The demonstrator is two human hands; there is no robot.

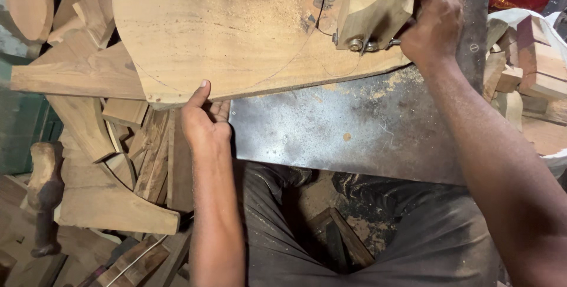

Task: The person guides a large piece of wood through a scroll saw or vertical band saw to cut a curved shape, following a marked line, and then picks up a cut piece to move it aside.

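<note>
A wide wooden board (224, 27) with a curved pencil line lies on a steel machine table (354, 133), dusted with sawdust. My left hand (204, 118) grips the board's near edge, thumb on top and fingers under it. My right hand (434, 21) rests at the board's far right side, pressed against a wooden block (372, 3) with bolts that stands over the board. Whether that hand holds the block or the board cannot be told.
Curved wooden offcuts (112, 145) are piled at the left, with a wooden mallet (44, 192) below them. More wood blocks (531, 68) are stacked at the right by white cloth. My knees in grey trousers (413, 240) sit under the table.
</note>
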